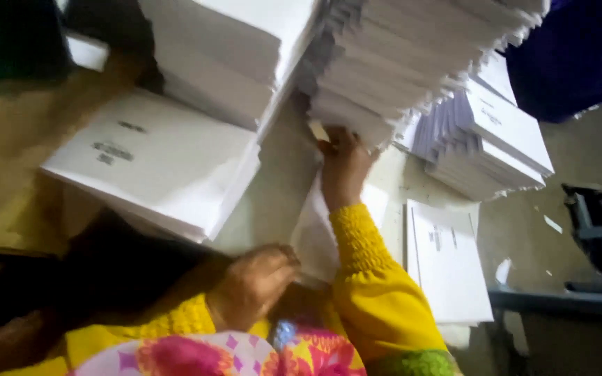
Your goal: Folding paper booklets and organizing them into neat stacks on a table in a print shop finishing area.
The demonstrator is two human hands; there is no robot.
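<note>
White paper stack [384, 63] — right hand [343, 163] reaching up (left hand [252, 285] curled).

Right hand [343, 163] under tall paper stack [398, 63] (blurred)

Pretty dim in here, honestly. My tabletop [524, 230] is a scuffed pale greenish surface, with a dark metal frame [597, 230] off to my right and some blue cloth [580, 56] bunched up behind it.
</note>
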